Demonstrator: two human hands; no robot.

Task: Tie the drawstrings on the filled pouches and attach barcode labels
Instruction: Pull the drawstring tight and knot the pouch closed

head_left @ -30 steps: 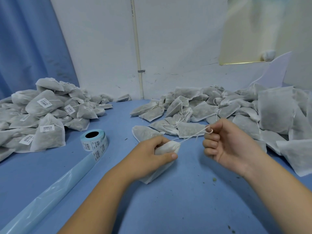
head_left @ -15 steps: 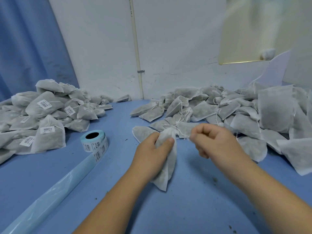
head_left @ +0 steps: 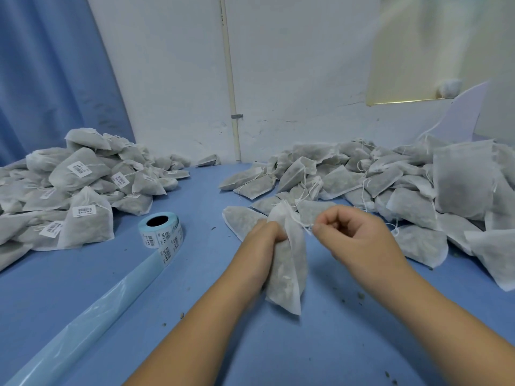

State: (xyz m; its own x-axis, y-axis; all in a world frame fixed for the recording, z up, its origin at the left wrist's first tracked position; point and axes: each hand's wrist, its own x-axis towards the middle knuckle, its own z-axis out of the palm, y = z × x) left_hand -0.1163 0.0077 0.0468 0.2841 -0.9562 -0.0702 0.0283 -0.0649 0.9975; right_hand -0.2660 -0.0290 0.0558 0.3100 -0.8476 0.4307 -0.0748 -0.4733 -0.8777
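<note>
Item in hand: one filled white mesh pouch (head_left: 289, 268), held upright over the middle of the blue table (head_left: 334, 344), neck up. I cannot tell whether its lower corner touches the surface. My left hand (head_left: 264, 240) grips the pouch just below the gathered neck, fingers (head_left: 274, 232) wrapped round it. My right hand (head_left: 359, 238), just beside the neck, is curled into a loose fist, its fingertips pinching the thin white drawstring (head_left: 305, 227) that runs from the neck. To my left on the table: barcode label roll (head_left: 161, 232), with its pale blue backing strip (head_left: 83, 330) trailing toward me. Beyond it, far left: heap of labelled pouches (head_left: 78, 196), necks gathered, barcode stickers showing. Behind and to the right of my hands: heap of unlabelled pouches (head_left: 390, 185), strings lying loose. Dark crumbs are scattered over the table. Backdrop: blue curtain (head_left: 50, 65) at left, white wall (head_left: 292, 65) with a vertical pipe (head_left: 230, 79).
</note>
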